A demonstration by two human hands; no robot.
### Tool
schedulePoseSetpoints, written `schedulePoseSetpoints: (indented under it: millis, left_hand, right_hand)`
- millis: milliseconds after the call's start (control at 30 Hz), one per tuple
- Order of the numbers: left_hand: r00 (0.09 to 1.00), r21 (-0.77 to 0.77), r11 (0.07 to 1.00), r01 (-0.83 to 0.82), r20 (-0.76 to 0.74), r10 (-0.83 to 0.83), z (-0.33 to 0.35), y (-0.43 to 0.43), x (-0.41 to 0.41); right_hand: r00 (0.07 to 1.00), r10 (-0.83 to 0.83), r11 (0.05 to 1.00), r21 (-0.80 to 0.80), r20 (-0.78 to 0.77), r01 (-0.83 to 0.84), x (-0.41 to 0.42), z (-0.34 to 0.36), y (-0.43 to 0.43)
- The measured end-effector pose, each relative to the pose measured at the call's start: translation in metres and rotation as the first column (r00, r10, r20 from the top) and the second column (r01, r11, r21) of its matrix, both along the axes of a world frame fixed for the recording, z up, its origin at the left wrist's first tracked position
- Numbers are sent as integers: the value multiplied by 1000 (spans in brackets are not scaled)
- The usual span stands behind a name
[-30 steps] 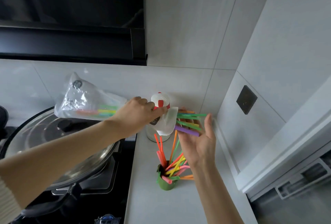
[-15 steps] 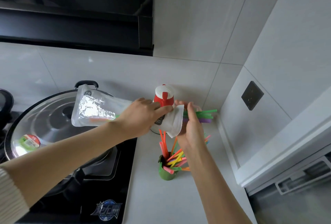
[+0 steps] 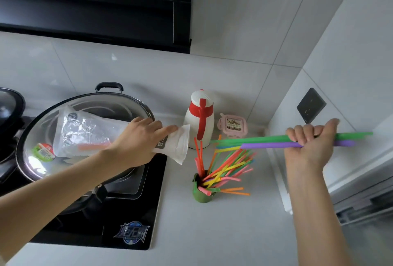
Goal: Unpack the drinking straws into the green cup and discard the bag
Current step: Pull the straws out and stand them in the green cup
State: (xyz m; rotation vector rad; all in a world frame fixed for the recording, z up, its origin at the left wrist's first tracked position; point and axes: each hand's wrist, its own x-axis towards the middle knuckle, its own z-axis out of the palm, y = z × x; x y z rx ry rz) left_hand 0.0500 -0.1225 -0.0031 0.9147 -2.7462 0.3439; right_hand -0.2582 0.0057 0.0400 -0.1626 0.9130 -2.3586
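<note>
My left hand (image 3: pixel 138 140) grips a clear plastic bag (image 3: pixel 85 133) near its open end, held level over the wok lid; an orange straw (image 3: pixel 93 147) still lies inside. My right hand (image 3: pixel 310 142) is closed around a bundle of green and purple straws (image 3: pixel 255 141), held level above the counter, clear of the bag's mouth. Below them a small green cup (image 3: pixel 201 194) stands on the counter, with several coloured straws (image 3: pixel 225 170) fanning out of it to the right.
A white and red jug (image 3: pixel 198 121) and a pink lidded box (image 3: pixel 232 126) stand at the back wall. A lidded wok (image 3: pixel 89 104) sits on the black hob (image 3: pixel 127 223) at left. White cabinet wall with a black socket (image 3: pixel 311 105) closes the right side.
My right hand has pulled the green and purple straws out of the bag and far to the right. The bag in my left hand has dropped lower over the wok.
</note>
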Motion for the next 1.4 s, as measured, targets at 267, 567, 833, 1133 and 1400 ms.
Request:
schedulePoseSetpoints:
  millis: [267,567,833,1133,1400]
  left_hand:
    - [998,-14,999,-41,39,42,-4,-1,10]
    - [999,-12,999,-34,33,35,-12,-3,13]
    - [999,5,1000,-24,29,23,-15,-6,9]
    - [999,11,1000,-10,35,10,-16,-7,3]
    - [997,9,997,75,-2,-75,-14,-6,-1]
  right_hand:
    - [906,242,968,150,-346,-202,52,-20,-35]
    - [635,560,771,615,-533,-164,86,-66,-59]
    - [574,721,565,809,-389,-162,87,-86,-76]
    - [237,735,653,757,-636,7,70,-79,-65]
    - [-84,882,470,874,-463,121,63,-94,-57]
